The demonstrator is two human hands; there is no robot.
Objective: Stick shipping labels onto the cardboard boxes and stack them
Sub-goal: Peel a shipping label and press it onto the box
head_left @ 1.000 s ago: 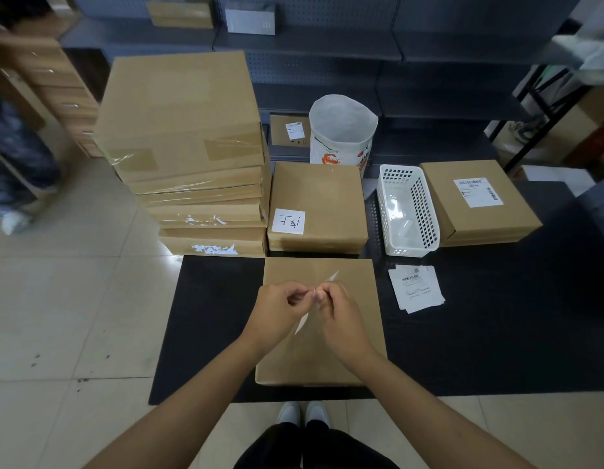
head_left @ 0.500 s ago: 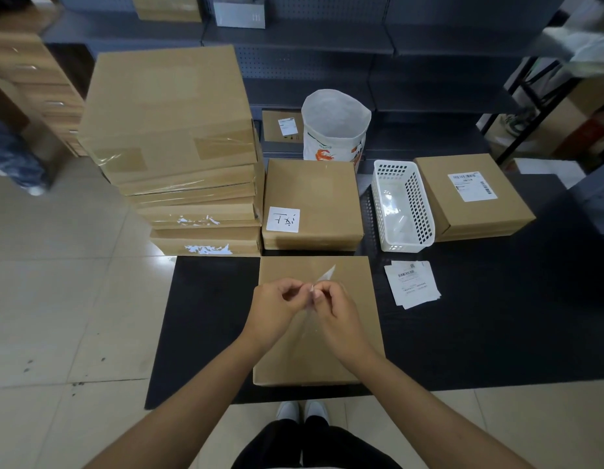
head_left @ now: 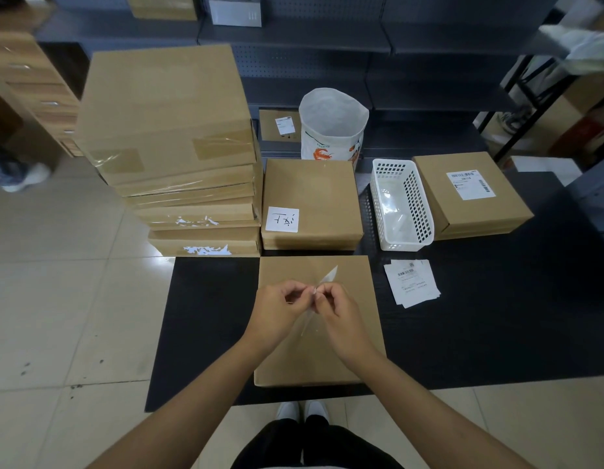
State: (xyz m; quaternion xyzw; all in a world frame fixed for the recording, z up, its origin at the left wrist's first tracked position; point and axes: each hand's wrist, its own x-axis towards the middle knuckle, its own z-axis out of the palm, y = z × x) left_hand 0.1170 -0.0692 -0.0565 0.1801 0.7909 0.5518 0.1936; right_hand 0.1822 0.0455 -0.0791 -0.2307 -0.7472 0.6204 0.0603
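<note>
- Little had changed since the earlier frames: both hands stayed together over the near box [head_left: 344,350], working the same label, and only the view had dipped and shifted a touch.
- The left hand [head_left: 276,313] pinched the label [head_left: 328,276] at its near edge, fingers curled in tight.
- The right hand [head_left: 341,316] pinched it too, fingertips meeting the left's right at the sheet.
- The label stood almost edge-on, a thin white sliver poking up past the knuckles; a clear, glossy strip hung down between the wrists. Whether that was backing peeling off could not be told.
- The near box lay flat on the black table [head_left: 496,316], square to the person, its top bare brown card.
- Just behind it sat a second box [head_left: 310,191] with a handwritten white note [head_left: 282,219] on its near left corner.
- To the left rose a stack [head_left: 172,137] of taped boxes, torn white scraps showing on the lower ones.
- Right of the second box stood a white basket [head_left: 425,211], and beyond that a labelled box [head_left: 469,211] with a printed barcode sheet on top.
- Spare labels [head_left: 412,282] lay in a loose pile on the table, near the front box's right edge.
- A white sack [head_left: 332,130] with a lobster print stood open at the back, against grey shelves [head_left: 429,38].
- Pale floor tiles [head_left: 57,299] ran off to the left, and white shoes [head_left: 302,409] showed below the table edge.
</note>
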